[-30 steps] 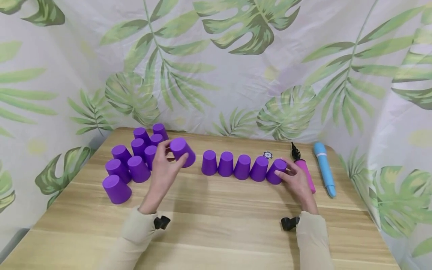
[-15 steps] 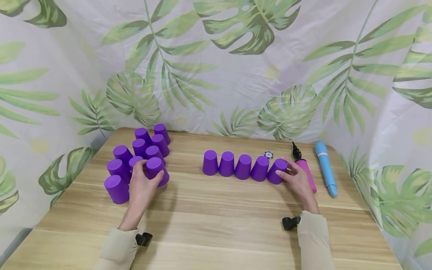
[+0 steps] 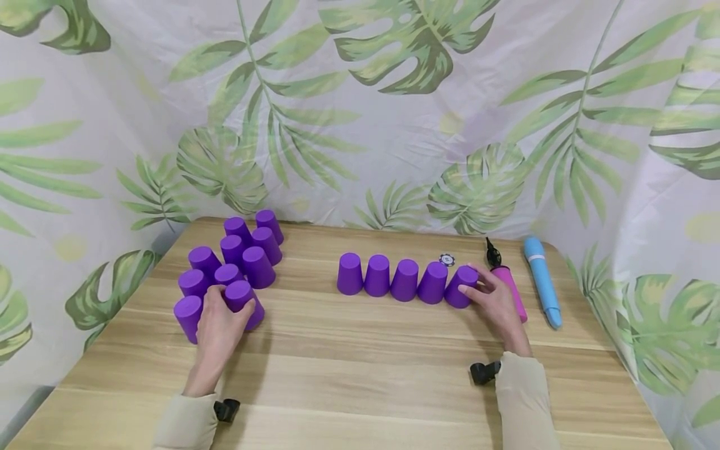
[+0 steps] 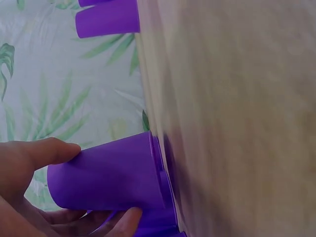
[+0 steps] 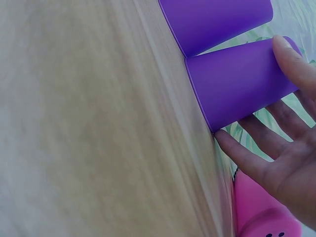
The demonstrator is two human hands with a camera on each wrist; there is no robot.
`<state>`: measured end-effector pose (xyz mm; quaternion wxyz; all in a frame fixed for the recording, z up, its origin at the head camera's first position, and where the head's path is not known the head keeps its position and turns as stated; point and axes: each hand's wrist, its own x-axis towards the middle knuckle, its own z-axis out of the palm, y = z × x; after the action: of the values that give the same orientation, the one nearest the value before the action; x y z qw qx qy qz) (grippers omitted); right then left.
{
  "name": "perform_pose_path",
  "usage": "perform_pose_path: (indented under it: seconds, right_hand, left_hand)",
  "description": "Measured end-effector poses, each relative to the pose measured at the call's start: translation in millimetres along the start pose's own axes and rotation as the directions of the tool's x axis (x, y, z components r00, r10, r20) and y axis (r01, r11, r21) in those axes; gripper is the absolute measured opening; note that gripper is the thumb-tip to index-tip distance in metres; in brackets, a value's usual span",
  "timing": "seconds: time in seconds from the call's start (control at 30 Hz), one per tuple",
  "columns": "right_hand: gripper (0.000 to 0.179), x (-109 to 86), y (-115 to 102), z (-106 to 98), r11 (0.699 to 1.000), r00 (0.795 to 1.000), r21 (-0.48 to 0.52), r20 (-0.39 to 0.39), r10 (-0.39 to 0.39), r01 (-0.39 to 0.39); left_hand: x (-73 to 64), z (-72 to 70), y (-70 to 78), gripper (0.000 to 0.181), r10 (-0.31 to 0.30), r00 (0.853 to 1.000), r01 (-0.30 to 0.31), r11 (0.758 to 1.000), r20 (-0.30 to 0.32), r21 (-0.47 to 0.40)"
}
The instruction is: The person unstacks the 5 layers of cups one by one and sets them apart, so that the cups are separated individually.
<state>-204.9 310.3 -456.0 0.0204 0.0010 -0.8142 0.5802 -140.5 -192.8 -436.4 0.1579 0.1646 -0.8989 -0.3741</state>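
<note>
My left hand (image 3: 218,326) holds an upside-down purple cup (image 3: 253,310), thumb on one side and fingers on the other. In the left wrist view that cup (image 4: 106,173) has its rim close to the tabletop; I cannot tell whether it touches. Several more upside-down purple cups stand behind and beside it, including a front-left cup (image 3: 188,315) partly hidden by the hand. My right hand (image 3: 497,306) has its thumb and fingers around the right-end cup (image 3: 459,289) of a row. In the right wrist view this cup (image 5: 242,81) stands against its neighbour (image 5: 217,22).
The row continues leftward to a far cup (image 3: 350,275). Behind it lies a poker chip (image 3: 447,259). A pink hand pump (image 3: 510,294) with a black nozzle lies beside my right hand, and a long blue pump-like tube (image 3: 542,281) farther right. A leaf-print curtain (image 3: 394,144) hangs behind the wooden table (image 3: 360,381).
My left hand has carried its cup from near the row leftward, then toward the front of the left cluster, lowering it. The right hand has stayed at the row's end cup.
</note>
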Motion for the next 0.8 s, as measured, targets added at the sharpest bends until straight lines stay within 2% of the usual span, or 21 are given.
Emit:
perform_pose_path:
  seconds: [0.13,0.37,0.57,0.7,0.8]
  right_hand:
    - [0.066,1.4,0.1,-1.7,1.0,1.0,-0.007,-0.012,0.015,-0.015]
    - [0.063,-11.9,-25.5,-1.8,1.0,1.0,-0.019,-0.006,0.004,-0.004]
    - [0.064,-7.3,-15.6,-3.7,1.0,1.0,0.012,-0.013,-0.011,0.011]
    - [0.066,1.1,-0.2,-4.3,1.0,1.0,0.008,-0.01,-0.005,0.005]
    - [0.068,4.8,3.2,-4.0,1.0,1.0,0.007,-0.003,-0.005,0.005]
  left_hand:
    - [0.5,-0.3,-3.5,0.059,-0.001,1.0,0.0,1.0,0.002,0.025]
    - [-2.5,-0.1,-4.2,0.06,0.023,0.999,-0.025,0.997,0.033,0.068]
    - [-7.7,-1.4,-3.1,0.06,0.041,0.997,-0.047,0.992,0.059,0.114]
    - [-20.0,-15.0,7.4,0.07,0.095,0.993,-0.106,0.981,0.075,0.163]
    - [-31.2,-32.7,26.6,0.075,0.182,0.983,-0.186,0.965,0.037,0.186]
